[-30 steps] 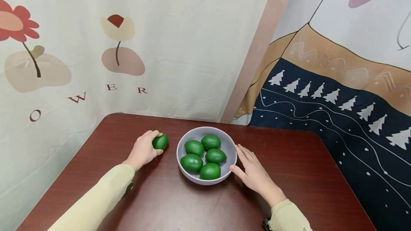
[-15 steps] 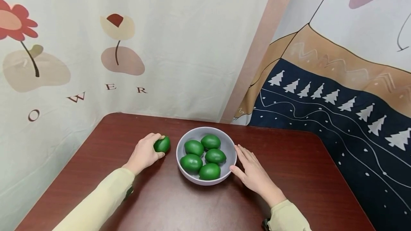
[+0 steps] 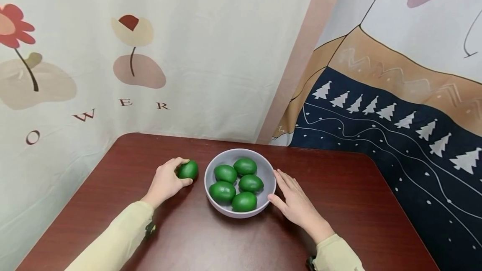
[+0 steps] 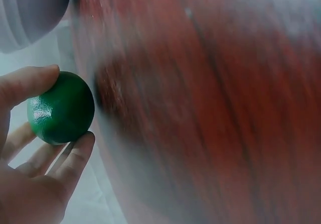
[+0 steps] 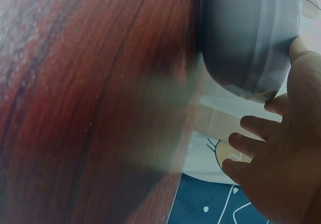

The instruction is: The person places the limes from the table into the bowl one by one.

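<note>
My left hand (image 3: pixel 167 182) pinches a green lime (image 3: pixel 188 170) between thumb and fingertips, just left of the bowl. In the left wrist view this lime (image 4: pixel 62 108) sits between the thumb above and the fingers below. Whether it touches the table cannot be made out. A grey-lavender bowl (image 3: pixel 268 166) stands in the middle, holding several more green limes (image 3: pixel 251 183). On the bowl's right side rests my right hand (image 3: pixel 299 203), its fingers extended. The right wrist view has the thumb and a fingertip against the bowl's outer wall (image 5: pixel 246 38).
The reddish-brown wooden table (image 3: pixel 241 241) has rounded far corners. Behind it hangs a pale curtain (image 3: pixel 218 53) with flower prints and letters. A dark blue cloth with white trees (image 3: pixel 357 129) hangs along the right side.
The left hand and its lime have shifted slightly towards the bowl and nearer to me. The right hand stays on the bowl. The head view has turned a little.
</note>
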The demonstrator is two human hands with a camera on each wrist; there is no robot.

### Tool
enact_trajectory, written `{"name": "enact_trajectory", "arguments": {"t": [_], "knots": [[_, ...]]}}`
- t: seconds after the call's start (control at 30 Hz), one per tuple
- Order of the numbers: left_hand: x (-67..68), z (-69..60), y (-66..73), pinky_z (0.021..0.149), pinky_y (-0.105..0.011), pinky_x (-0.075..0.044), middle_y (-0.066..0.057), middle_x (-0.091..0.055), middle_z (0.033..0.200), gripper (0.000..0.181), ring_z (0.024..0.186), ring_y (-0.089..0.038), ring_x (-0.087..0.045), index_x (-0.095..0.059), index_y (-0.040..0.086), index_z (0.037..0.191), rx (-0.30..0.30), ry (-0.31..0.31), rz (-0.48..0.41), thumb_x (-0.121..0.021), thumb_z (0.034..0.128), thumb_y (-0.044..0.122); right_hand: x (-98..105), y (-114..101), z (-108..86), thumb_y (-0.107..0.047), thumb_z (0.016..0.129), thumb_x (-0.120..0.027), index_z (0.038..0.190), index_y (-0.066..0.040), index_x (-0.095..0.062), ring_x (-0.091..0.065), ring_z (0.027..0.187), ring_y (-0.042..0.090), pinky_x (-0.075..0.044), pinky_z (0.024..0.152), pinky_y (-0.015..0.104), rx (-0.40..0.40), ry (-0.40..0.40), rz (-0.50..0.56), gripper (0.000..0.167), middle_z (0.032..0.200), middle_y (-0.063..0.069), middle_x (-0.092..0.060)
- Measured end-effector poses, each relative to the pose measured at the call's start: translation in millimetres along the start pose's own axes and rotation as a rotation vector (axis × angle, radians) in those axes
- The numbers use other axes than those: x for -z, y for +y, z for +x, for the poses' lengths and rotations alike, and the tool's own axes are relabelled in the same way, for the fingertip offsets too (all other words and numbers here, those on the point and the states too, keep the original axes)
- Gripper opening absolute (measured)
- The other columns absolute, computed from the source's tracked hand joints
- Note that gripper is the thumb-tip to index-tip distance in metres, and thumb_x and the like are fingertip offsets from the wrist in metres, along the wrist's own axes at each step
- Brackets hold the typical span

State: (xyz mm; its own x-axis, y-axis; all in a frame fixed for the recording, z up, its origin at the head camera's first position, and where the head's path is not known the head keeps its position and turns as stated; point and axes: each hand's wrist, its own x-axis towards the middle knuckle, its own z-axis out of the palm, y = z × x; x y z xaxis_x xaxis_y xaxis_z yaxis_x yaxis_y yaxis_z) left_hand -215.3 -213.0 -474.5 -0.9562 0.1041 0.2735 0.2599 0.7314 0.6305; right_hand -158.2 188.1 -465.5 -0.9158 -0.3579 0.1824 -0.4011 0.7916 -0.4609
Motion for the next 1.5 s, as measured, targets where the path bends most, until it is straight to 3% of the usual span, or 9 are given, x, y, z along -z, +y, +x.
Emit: {"name": "enact_trajectory", "arguments": {"t": [0.33, 0.63, 1.0, 1.33, 1.5], "knots": [[-0.4, -2.9, 6.5, 0.085, -0.047, -0.056, -0.017, -0.072, 0.117, 0.059, 0.097, -0.031, -0.071, -0.067, 0.007, 0.129, 0.052, 0.034, -0.101, -0.091, 0.0746, 0.011, 0, 0, 0.2, -0.039, 0.1, -0.066, 0.161, -0.006, -0.033, -0.034, 0.15, 0.043, -0.024, 0.121, 0.063, 0.003, 0.0, 0.0, 0.076, 0.163, 0.022, -0.036], [6.2, -5.4, 22.5, 0.084, -0.044, -0.056, -0.016, -0.073, 0.114, 0.059, 0.094, -0.029, -0.072, -0.065, 0.008, 0.131, 0.088, 0.063, -0.183, -0.09, 0.077, 0.012, -1, 0, 0.2, -0.041, 0.101, -0.065, 0.162, -0.007, -0.032, -0.034, 0.15, 0.043, -0.024, 0.122, 0.062, -0.005, -0.006, -0.001, 0.077, 0.163, 0.021, -0.035], [12.5, -7.0, 43.8, 0.082, -0.037, -0.058, -0.016, -0.074, 0.114, 0.06, 0.09, -0.026, -0.072, -0.064, 0.01, 0.132, 0.08, 0.098, -0.242, -0.089, 0.0777, 0.009, -1, 0, -0.2, -0.039, 0.101, -0.066, 0.161, -0.006, -0.034, -0.034, 0.15, 0.044, -0.025, 0.121, 0.063, 0.0, 0.004, 0.002, 0.076, 0.162, 0.022, -0.036], [12.0, -8.1, 61.7, 0.081, -0.039, -0.059, -0.013, -0.073, 0.113, 0.061, 0.094, -0.025, -0.07, -0.065, 0.01, 0.131, 0.017, 0.106, -0.268, -0.091, 0.0758, 0.009, -1, 0, -0.3, -0.039, 0.101, -0.065, 0.162, -0.006, -0.033, -0.034, 0.15, 0.043, -0.024, 0.122, 0.062, -0.008, -0.005, -0.001, 0.076, 0.163, 0.021, -0.036], [9.8, -8.0, 67.2, 0.081, -0.032, -0.058, -0.012, -0.073, 0.114, 0.061, 0.099, -0.025, -0.07, -0.066, 0.009, 0.131, -0.015, 0.11, -0.277, -0.091, 0.0749, 0.008, -1, 0, -0.1, -0.04, 0.101, -0.065, 0.161, -0.006, -0.033, -0.034, 0.15, 0.043, -0.024, 0.121, 0.062, -0.002, -0.001, -0.004, 0.077, 0.163, 0.022, -0.036]]}}
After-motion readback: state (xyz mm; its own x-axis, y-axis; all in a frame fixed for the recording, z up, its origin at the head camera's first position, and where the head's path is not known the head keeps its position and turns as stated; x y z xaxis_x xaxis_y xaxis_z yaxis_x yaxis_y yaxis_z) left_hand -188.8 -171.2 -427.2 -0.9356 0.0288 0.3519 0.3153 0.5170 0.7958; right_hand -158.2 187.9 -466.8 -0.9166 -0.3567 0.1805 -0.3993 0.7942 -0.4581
